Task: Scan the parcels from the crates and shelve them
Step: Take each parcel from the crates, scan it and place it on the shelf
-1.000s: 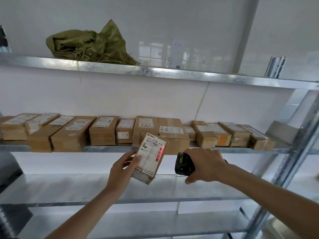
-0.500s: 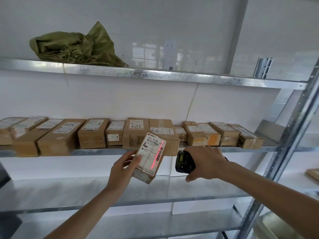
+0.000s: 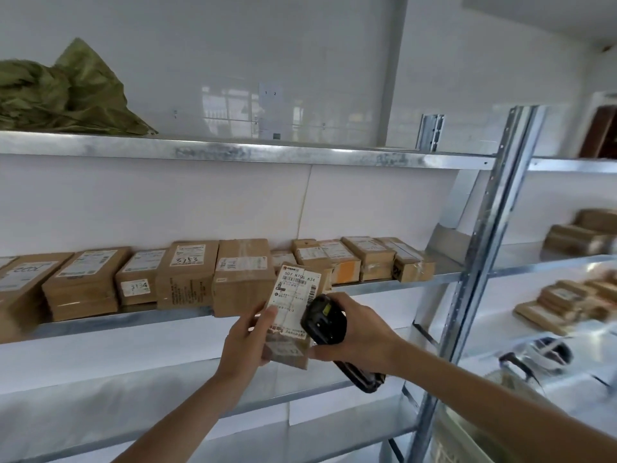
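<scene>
Holding a small parcel label-up, the left hand grips its lower left edge, thumb laid across the label, in front of the middle shelf and below its front edge. Just right of it the right hand is wrapped round a black handheld scanner, whose head sits almost against the parcel's right side.

Going left to right along the rack: a green sack lies at the left end of the top shelf; a row of shelved parcels fills the middle shelf from its left end nearly to the steel upright; beyond the upright, a blurred neighbouring bay holds more parcels.

No scan line shows on the label, so whether it has read cannot be told. The likely trouble, I judge: the thumb hides part of the label, and the scanner is so close and oblique that a read could miss. Shelving one-handed into the narrow gap at the right end of the row could also nudge the end parcel towards the shelf's edge.
</scene>
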The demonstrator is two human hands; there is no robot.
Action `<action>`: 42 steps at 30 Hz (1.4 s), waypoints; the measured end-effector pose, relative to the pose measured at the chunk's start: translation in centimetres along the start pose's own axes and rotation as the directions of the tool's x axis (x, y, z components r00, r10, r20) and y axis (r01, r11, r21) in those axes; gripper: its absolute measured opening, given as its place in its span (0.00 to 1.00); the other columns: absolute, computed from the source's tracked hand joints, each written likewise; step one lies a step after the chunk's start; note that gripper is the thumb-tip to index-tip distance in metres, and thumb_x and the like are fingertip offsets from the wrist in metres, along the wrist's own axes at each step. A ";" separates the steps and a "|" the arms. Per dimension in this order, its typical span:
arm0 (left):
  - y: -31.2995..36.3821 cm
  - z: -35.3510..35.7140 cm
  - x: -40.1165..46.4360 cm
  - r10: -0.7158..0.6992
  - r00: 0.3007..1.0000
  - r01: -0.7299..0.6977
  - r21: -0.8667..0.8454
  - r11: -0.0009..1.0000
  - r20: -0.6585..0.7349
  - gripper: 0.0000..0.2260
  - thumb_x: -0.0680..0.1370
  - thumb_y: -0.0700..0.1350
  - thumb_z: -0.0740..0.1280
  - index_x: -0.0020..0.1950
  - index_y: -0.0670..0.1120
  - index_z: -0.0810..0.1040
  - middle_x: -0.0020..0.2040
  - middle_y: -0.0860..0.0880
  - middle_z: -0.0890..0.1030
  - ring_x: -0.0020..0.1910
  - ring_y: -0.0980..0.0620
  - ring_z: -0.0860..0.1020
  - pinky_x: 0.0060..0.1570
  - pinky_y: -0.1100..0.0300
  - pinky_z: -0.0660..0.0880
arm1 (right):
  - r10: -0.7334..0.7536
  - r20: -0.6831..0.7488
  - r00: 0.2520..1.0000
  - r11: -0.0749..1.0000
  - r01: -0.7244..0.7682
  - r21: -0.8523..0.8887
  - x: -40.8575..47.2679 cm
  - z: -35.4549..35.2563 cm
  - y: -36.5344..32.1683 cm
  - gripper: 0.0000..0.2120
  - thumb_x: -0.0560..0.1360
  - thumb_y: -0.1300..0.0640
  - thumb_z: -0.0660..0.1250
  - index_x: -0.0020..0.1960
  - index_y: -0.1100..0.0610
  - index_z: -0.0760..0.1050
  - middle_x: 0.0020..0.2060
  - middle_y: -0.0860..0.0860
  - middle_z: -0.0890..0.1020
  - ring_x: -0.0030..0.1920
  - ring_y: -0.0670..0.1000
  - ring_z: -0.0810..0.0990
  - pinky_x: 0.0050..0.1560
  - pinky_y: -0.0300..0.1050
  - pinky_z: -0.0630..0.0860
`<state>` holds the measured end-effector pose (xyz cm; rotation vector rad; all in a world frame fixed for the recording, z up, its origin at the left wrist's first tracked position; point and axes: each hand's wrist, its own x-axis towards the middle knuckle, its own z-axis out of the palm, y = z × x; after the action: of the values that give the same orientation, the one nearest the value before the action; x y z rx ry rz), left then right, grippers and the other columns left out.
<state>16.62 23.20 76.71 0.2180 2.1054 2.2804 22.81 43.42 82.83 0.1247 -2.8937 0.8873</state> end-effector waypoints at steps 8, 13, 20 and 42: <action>0.9 13.0 0.1 -0.070 0.980 0.070 0.008 0.998 0.188 0.11 0.81 0.56 0.65 0.63 0.60 0.76 0.56 0.55 0.83 0.53 0.56 0.82 0.60 0.38 0.78 | 0.090 -0.223 0.971 0.991 -0.066 0.112 -3.6 -6.4 9.2 0.37 0.65 0.43 0.82 0.69 0.41 0.69 0.57 0.38 0.82 0.56 0.42 0.81 0.58 0.41 0.80; 0.9 20.1 -0.4 -0.057 0.923 0.035 0.064 0.997 0.381 0.12 0.78 0.59 0.66 0.61 0.64 0.78 0.53 0.58 0.86 0.58 0.56 0.81 0.62 0.45 0.77 | 0.190 -0.278 0.941 0.964 -0.125 0.235 -5.6 -11.6 15.6 0.34 0.64 0.50 0.83 0.66 0.44 0.72 0.53 0.39 0.83 0.53 0.38 0.81 0.55 0.37 0.80; 0.8 29.0 0.8 0.061 0.912 -0.075 0.019 0.997 0.407 0.19 0.71 0.58 0.72 0.61 0.56 0.81 0.51 0.53 0.87 0.50 0.56 0.85 0.44 0.57 0.83 | 0.259 -0.282 0.924 0.929 -0.158 0.335 -6.3 -17.2 24.2 0.32 0.63 0.57 0.84 0.64 0.46 0.75 0.51 0.43 0.86 0.52 0.42 0.85 0.55 0.45 0.84; -3.9 48.0 19.1 0.076 0.913 -0.126 0.100 0.987 0.401 0.14 0.75 0.45 0.76 0.60 0.50 0.82 0.53 0.51 0.86 0.50 0.53 0.85 0.43 0.56 0.84 | 0.285 -0.152 0.946 0.907 -0.215 0.361 8.5 -27.2 44.6 0.26 0.68 0.64 0.79 0.60 0.47 0.75 0.51 0.46 0.86 0.49 0.47 0.86 0.48 0.42 0.84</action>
<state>3.31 73.26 77.96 0.7416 2.0553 1.9409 11.70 95.16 81.64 -0.3027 -2.5794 1.3545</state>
